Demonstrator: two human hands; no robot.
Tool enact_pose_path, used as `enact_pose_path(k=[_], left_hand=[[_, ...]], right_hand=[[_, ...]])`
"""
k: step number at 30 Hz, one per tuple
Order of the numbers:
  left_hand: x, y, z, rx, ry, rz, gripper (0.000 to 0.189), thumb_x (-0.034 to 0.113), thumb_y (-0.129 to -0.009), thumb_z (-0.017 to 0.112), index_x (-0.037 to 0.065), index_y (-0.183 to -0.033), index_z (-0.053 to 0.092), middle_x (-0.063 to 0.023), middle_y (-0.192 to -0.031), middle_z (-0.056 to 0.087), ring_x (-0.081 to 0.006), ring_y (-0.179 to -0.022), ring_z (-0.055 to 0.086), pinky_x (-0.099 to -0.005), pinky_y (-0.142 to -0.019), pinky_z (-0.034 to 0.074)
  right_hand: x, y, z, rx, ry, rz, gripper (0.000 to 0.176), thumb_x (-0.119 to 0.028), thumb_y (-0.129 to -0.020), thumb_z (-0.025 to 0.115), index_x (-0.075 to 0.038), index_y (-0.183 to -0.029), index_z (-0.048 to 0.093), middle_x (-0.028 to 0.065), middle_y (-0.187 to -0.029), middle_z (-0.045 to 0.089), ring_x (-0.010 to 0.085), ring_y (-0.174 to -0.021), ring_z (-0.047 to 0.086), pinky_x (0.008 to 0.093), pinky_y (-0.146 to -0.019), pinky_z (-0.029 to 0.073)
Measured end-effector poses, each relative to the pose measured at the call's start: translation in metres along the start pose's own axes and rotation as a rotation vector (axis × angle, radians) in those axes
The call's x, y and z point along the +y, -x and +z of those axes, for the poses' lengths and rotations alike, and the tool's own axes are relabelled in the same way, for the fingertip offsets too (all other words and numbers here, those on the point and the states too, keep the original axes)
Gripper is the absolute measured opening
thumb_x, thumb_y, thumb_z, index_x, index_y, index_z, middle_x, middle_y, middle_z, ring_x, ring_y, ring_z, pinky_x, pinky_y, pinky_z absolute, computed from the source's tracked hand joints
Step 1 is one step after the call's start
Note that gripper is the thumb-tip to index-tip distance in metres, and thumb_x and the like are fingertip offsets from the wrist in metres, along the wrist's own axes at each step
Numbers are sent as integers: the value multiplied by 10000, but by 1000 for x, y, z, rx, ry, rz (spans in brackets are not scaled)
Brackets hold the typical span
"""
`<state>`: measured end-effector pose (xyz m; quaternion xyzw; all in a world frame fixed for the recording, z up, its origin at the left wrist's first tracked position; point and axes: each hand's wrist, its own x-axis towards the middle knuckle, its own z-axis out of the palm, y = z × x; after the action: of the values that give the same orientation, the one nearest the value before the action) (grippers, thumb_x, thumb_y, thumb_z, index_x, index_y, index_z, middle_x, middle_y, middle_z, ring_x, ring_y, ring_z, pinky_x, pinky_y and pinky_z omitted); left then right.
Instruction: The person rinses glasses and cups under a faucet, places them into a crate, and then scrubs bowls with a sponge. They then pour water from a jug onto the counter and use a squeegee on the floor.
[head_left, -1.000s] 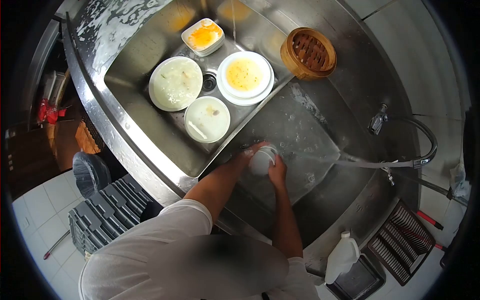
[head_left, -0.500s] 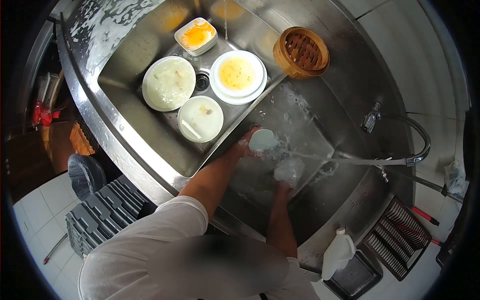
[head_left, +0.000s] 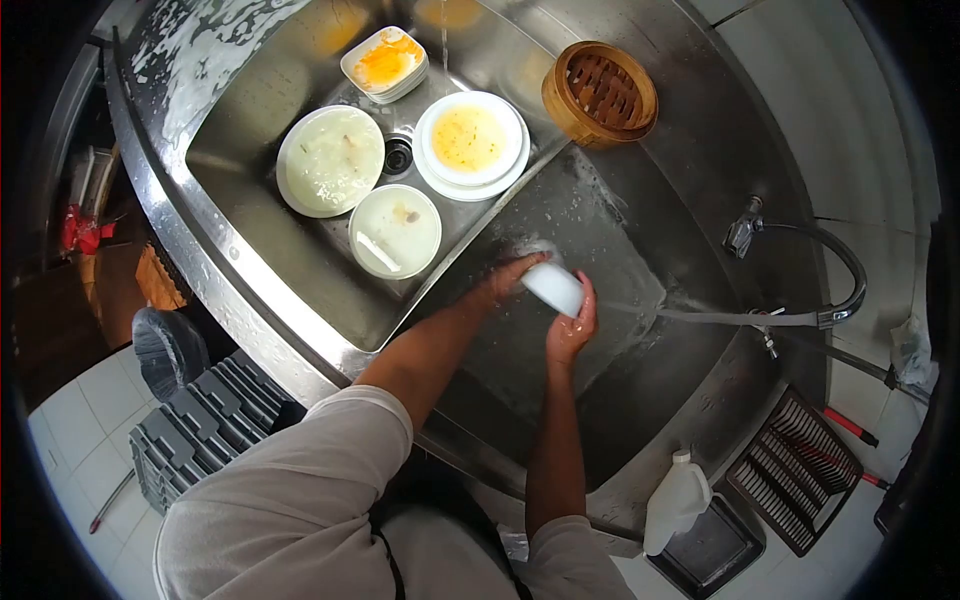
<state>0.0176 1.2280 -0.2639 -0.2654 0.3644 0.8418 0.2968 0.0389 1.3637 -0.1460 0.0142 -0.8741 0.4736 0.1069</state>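
Observation:
A small white bowl (head_left: 553, 290) is tilted between my two hands over the right sink basin. My left hand (head_left: 512, 277), partly blurred, touches its upper left side with the fingers. My right hand (head_left: 573, 330) is closed round its lower right edge, the thumb side up. Just above my left fingers is a pale blurred shape, too smeared to tell whether it is water or another dish. From the right, a hose tap (head_left: 825, 318) sends a stream of water towards the hands.
In the left basin (head_left: 250, 255) are two bowls with cloudy liquid (head_left: 330, 160), stacked white plates (head_left: 465, 140) and small stained dishes (head_left: 385, 62). A bamboo steamer (head_left: 600, 95) sits on the upper rim. A white jug (head_left: 678, 505) and dish rack (head_left: 795, 470) are lower right.
My right hand has moved up out of the splash and onto the bowl. The pale bowl has shifted slightly right and turned, and the splash round the hands has shrunk.

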Motion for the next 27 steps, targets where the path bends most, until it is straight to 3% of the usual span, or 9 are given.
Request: enact_pose_path(k=[2, 6, 12, 14, 15, 18, 21, 24, 27], left_hand=[[35, 23, 20, 154, -255, 118, 664, 515, -817, 707, 115, -1323, 551, -56, -1182, 610, -212, -1121, 564, -361, -934, 452], [47, 32, 13, 141, -200, 50, 626, 543, -826, 680, 156, -1303, 562, -59, -1176, 609, -218, -1062, 569, -392, -844, 467], [-4, 17, -17, 80, 228, -92, 570, 561, -827, 667, 133, -1201, 633, -64, -1045, 663, -209, -983, 629, -363, -766, 524], [-9, 21, -18, 114, 318, -117, 571, 597, -840, 628, 144, -1187, 641, -61, -1046, 663, -213, -1002, 627, -385, -783, 528], [-32, 4, -33, 80, 90, 115, 582, 607, -847, 608, 148, -1205, 630, -65, -1072, 660, -220, -1012, 624, -395, -815, 522], [-34, 7, -35, 61, 40, 155, 580, 602, -853, 594, 159, -1227, 620, -62, -1112, 656, -228, -1030, 618, -399, -881, 496], [-10, 39, -19, 22, 120, -41, 579, 597, -859, 580, 170, -1249, 609, -58, -1152, 653, -236, -1048, 613, -403, -947, 471], [-18, 25, -30, -49, 204, -311, 558, 591, -864, 567, 175, -1231, 625, -55, -1154, 661, -228, -1042, 616, -404, -939, 478], [-30, 16, -32, -60, 125, -273, 529, 591, -872, 539, 177, -1181, 653, -57, -1121, 679, -225, -991, 632, -421, -869, 513]], right_hand=[[69, 25, -7, 135, 30, 450, 346, -119, -933, 559, 60, -1228, 555, 243, -1125, 632, 321, -1095, 613, 398, -950, 470], [140, 58, -47, 491, 254, 690, 457, -126, -931, 571, 88, -1324, 479, 281, -1269, 573, 389, -1089, 613, 451, -943, 483], [153, 101, -40, 200, 535, 951, 528, -118, -900, 607, 44, -1376, 447, 282, -1315, 542, 374, -1115, 600, 444, -991, 460], [153, 107, -28, 44, 205, 1031, 502, -152, -903, 625, 30, -1348, 482, 241, -1279, 571, 337, -1093, 608, 417, -972, 470], [153, 111, -24, 15, -105, 1077, 490, -170, -905, 633, 23, -1334, 499, 220, -1260, 585, 318, -1083, 612, 404, -962, 475], [132, 96, -6, -89, -697, 1021, 456, -222, -909, 659, 3, -1292, 551, 158, -1206, 628, 262, -1051, 625, 364, -933, 489], [90, 52, 21, -173, -170, 991, 434, -287, -938, 643, 22, -1237, 583, 112, -1168, 634, 201, -976, 615, 325, -853, 495], [119, 50, 41, -340, -316, 682, 438, -324, -925, 664, 24, -1189, 631, 105, -1070, 672, 210, -949, 626, 332, -847, 498], [117, 50, 46, -313, -89, 587, 400, -333, -924, 650, -15, -1166, 667, 116, -986, 715, 246, -929, 668, 348, -841, 503]])
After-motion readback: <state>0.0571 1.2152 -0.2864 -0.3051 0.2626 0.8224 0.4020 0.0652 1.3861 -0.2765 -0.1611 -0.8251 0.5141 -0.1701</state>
